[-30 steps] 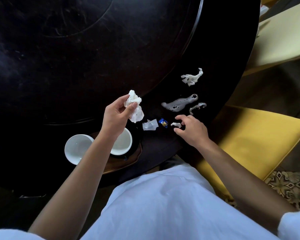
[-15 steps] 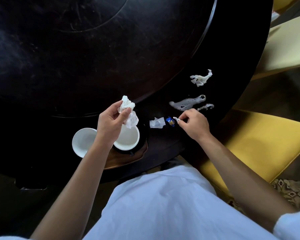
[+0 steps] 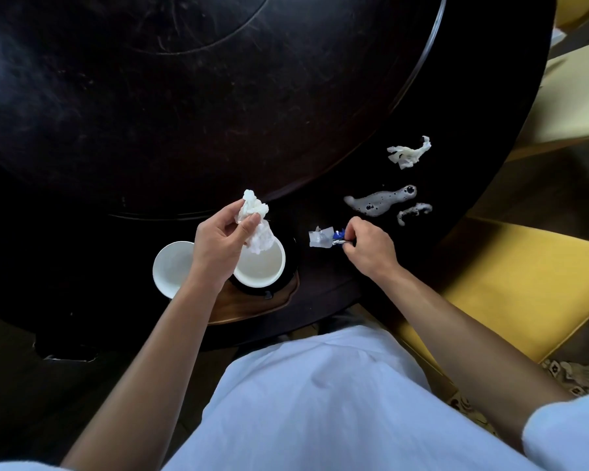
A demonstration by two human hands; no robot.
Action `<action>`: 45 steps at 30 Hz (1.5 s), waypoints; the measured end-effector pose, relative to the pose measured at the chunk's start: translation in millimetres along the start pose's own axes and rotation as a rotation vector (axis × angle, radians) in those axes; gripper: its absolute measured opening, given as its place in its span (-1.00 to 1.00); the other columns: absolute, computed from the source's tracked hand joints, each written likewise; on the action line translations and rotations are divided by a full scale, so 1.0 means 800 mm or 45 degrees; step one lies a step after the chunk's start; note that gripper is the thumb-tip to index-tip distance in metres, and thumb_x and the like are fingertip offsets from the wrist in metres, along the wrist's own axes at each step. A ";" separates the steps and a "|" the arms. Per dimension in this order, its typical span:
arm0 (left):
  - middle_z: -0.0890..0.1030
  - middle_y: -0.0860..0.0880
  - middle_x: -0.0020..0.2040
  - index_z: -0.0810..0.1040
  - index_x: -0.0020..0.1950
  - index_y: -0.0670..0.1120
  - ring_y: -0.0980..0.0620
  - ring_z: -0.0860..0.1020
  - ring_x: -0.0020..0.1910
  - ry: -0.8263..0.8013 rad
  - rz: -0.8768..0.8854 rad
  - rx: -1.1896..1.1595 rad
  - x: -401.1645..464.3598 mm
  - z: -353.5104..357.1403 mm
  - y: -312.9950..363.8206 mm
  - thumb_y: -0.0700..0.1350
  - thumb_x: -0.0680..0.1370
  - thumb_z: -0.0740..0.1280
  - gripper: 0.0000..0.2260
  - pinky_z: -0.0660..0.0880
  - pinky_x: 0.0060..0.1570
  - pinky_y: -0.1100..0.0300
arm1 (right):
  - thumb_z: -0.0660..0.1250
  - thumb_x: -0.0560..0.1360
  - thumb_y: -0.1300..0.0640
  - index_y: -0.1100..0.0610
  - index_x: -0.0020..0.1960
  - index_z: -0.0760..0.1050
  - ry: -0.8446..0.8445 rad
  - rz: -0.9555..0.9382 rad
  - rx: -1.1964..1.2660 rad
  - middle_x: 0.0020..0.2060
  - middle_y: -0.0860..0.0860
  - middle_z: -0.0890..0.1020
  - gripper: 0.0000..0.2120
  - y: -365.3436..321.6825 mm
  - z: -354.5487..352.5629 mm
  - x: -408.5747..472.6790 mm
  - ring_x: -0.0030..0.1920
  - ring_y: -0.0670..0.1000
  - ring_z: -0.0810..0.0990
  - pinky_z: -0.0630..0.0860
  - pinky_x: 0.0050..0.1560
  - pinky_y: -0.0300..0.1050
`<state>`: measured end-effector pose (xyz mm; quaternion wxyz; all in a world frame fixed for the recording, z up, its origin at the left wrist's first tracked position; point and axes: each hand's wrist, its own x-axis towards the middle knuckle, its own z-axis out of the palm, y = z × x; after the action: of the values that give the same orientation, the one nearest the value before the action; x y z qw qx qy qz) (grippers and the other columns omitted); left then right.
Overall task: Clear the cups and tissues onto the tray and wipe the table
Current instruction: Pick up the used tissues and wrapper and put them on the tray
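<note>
Looking down from the head view: left hand (image 3: 218, 248) clenched on a crumpled white tissue (image 3: 257, 226), held over the nearer of two white cups (image 3: 261, 265); second cup (image 3: 172, 266) just beside it to the left, partly under the wrist. Both cups sit at the near edge of the dark bench (image 3: 150, 113), on or against a brown wooden tray (image 3: 252, 305) — which of the two is fully on it, cannot tell. Right hand (image 3: 368, 248) pinches a small blue-and-silver wrapper (image 3: 339, 236) at its end, a clear scrap (image 3: 320, 237) touching it. Further right, a foamy spill (image 3: 378, 200) with a smaller streak (image 3: 413, 212) beside, and a torn tissue piece (image 3: 408, 154) beyond. Judgement: tissues weigh nothing and crush, so any loose pinch serves; pieces near the spill may be damp and tear. Wrapper is thin and slippery, so best pinched at a crimped end. Cups look ceramic, smooth, breakable; take by the rim or wall with a firm grip.
</note>
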<state>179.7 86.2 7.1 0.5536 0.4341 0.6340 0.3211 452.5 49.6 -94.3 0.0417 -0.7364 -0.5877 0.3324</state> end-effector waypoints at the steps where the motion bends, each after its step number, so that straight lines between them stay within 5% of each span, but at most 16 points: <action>1: 0.75 0.14 0.01 0.58 0.35 -0.02 0.12 0.71 0.05 -0.001 0.000 0.000 0.000 -0.001 -0.001 -0.11 0.60 0.44 -0.68 0.59 0.02 0.26 | 0.38 0.46 0.16 0.01 0.02 0.45 0.005 0.007 0.023 -0.14 -0.08 0.58 -0.82 0.001 0.000 -0.001 -0.13 0.05 0.58 0.45 -0.15 -0.04; 4: 0.74 0.08 0.05 0.59 0.37 -0.07 0.10 0.71 0.06 -0.007 0.007 0.007 -0.001 -0.001 -0.001 -0.08 0.58 0.44 -0.65 0.59 0.03 0.27 | 0.39 0.47 0.13 0.01 0.23 0.48 -0.032 0.026 0.016 0.01 -0.06 0.61 -0.66 0.006 0.000 -0.001 0.00 0.05 0.60 0.49 -0.05 -0.03; 10: 0.73 0.13 0.02 0.58 0.37 -0.06 0.16 0.70 0.04 0.003 -0.003 0.018 -0.001 0.000 -0.001 -0.10 0.59 0.45 -0.65 0.57 0.01 0.32 | 0.45 0.43 0.14 0.07 -0.13 0.56 0.101 -0.038 0.092 -0.19 -0.15 0.50 -0.92 0.006 -0.002 -0.006 -0.18 -0.04 0.53 0.32 -0.21 -0.16; 20: 0.74 0.16 0.00 0.58 0.39 -0.12 0.13 0.71 0.05 -0.001 -0.016 0.046 -0.002 -0.003 -0.005 -0.09 0.58 0.45 -0.62 0.60 0.03 0.27 | 0.49 0.39 0.13 0.10 -0.12 0.64 -0.007 -0.352 -0.087 0.19 -0.05 0.59 -0.91 -0.031 0.016 0.003 0.11 0.07 0.51 0.55 -0.07 -0.02; 29: 0.73 0.01 0.12 0.57 0.42 -0.15 0.08 0.70 0.09 0.005 -0.011 0.066 -0.004 -0.008 -0.011 -0.07 0.57 0.45 -0.58 0.61 0.10 0.22 | 0.39 0.40 0.23 0.02 -0.13 0.36 -0.069 -0.189 -0.031 -0.26 -0.10 0.50 -0.78 -0.045 0.018 0.010 -0.19 0.06 0.53 0.31 -0.23 -0.10; 34: 0.74 0.02 0.07 0.59 0.40 -0.14 0.05 0.71 0.08 -0.008 -0.035 0.077 -0.002 0.000 -0.012 -0.04 0.56 0.47 -0.57 0.60 0.05 0.23 | 0.40 0.44 0.16 0.01 0.11 0.43 -0.143 -0.136 0.026 -0.13 -0.05 0.64 -0.72 -0.033 0.013 0.002 -0.15 0.07 0.60 0.53 -0.15 0.00; 36: 0.75 0.05 0.03 0.60 0.38 -0.11 0.02 0.71 0.05 -0.014 -0.039 0.090 0.000 0.005 -0.010 0.04 0.52 0.48 -0.53 0.61 0.09 0.14 | 0.44 0.45 0.12 0.00 0.05 0.51 -0.142 -0.119 0.070 -0.14 -0.08 0.64 -0.79 -0.023 0.004 -0.002 -0.11 0.04 0.62 0.54 -0.12 -0.02; 45: 0.75 0.03 0.04 0.61 0.38 -0.08 0.06 0.70 0.02 -0.080 -0.019 0.091 0.013 0.036 0.008 0.05 0.54 0.47 -0.55 0.58 0.07 0.19 | 0.52 0.37 0.16 0.14 -0.12 0.64 0.335 0.140 0.133 -0.06 0.07 0.65 -0.88 0.063 -0.102 0.063 -0.08 0.15 0.61 0.58 -0.05 0.08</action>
<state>209.1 95.9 3.0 0.5597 0.4589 0.6306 0.2802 543.2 106.2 -76.1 0.1384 -0.8015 -0.5179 0.2649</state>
